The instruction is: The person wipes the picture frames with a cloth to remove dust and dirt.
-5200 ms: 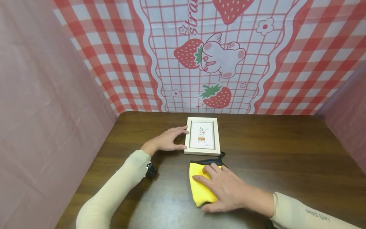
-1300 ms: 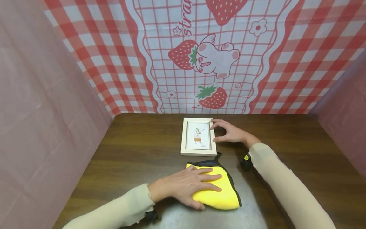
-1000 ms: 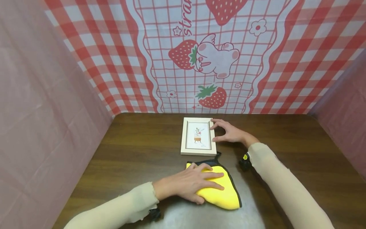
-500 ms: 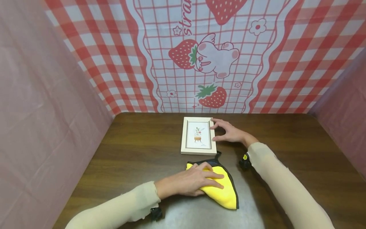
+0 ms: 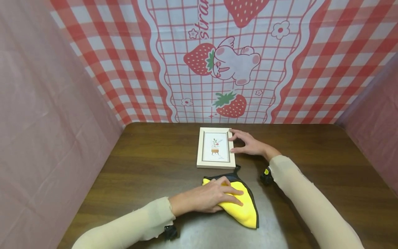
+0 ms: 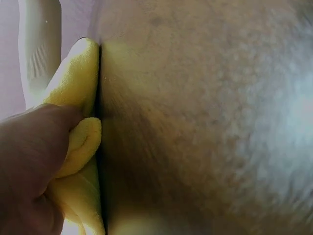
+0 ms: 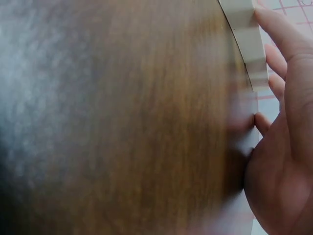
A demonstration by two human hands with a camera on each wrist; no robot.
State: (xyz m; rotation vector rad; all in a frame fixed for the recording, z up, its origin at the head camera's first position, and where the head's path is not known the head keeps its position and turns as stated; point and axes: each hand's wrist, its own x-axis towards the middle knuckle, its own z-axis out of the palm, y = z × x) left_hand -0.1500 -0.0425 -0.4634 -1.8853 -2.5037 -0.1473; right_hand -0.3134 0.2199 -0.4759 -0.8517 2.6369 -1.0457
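A yellow cleaning cloth [image 5: 244,209] with black edging and a hanging loop lies folded on the brown table. My left hand [image 5: 206,197] grips its left part from above. Seen from the left wrist, the thumb [image 6: 68,117] presses into the cloth [image 6: 87,142] and bunches up a fold. Just behind it, a cream picture frame [image 5: 200,148] with a potted plant print lies flat, face up. My right hand [image 5: 250,143] rests at its right side, fingertips and thumb touching the edge. In the right wrist view, the fingertips [image 7: 271,54] meet the frame's side [image 7: 252,46].
The dark wooden table [image 5: 149,148] ends at a hanging red-and-white checked cloth [image 5: 130,69] with strawberries. Pink drapes [image 5: 56,103] hang at both sides. A small black device [image 5: 170,232] sits under the left wrist, another [image 5: 266,176] under the right.
Several seconds ago the left hand was at the frame and the right on the cloth; they have swapped. Since then the left fingers and thumb have drawn together, bunching the cloth. The right hand stays put.
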